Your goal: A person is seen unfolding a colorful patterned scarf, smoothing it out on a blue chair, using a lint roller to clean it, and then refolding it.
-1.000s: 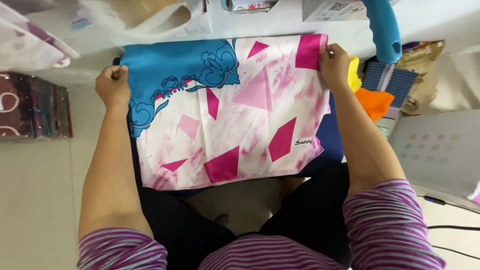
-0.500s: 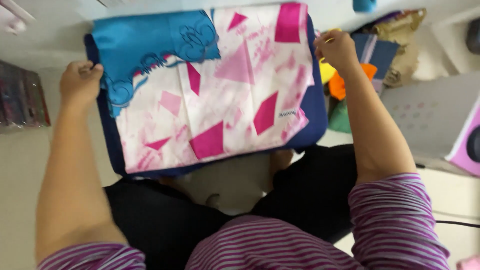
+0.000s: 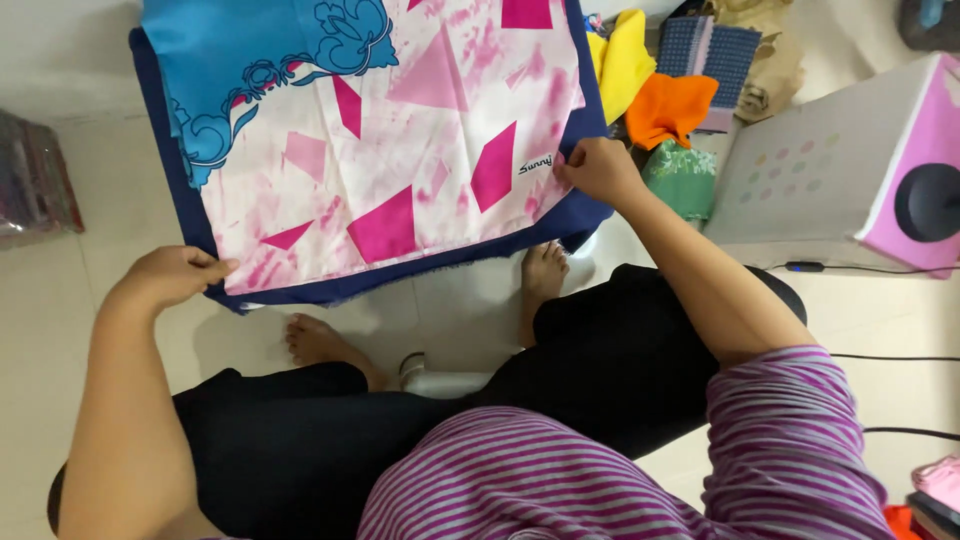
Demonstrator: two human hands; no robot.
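**Both hands pinch the near corners of a folded scarf**

The scarf (image 3: 400,140) lies spread flat ahead of the person's knees, its far edge cut off by the top of the picture. It is white with pink smears and magenta triangles, a blue patch with dark scrollwork fills its far left corner, and a navy layer shows as a border along its left, near and right edges.

The left hand (image 3: 170,275) sits at the near left corner. Its grip is narrow: thumb and fingers close on the navy edge there, with the cloth running away from the fingertips toward the far right. The right hand (image 3: 598,170) is at the near right corner, just beside a small dark mark printed on the white cloth. Its grip is also narrow, fingers curled on the edge where white and navy meet. The scarf thus stretches between the two hands, its near edge running from one grip to the other.

Below that edge two bare feet (image 3: 545,270) rest on the pale floor (image 3: 60,330), and the person's dark trousers and striped purple top fill the bottom of the view.

Right of the scarf, near the right hand, lies a heap of cloths: yellow (image 3: 622,60), orange (image 3: 672,105), green (image 3: 682,175) and a dotted blue piece (image 3: 715,50). Further right stands a grey and pink box (image 3: 840,170) with a dark round part on its pink face.
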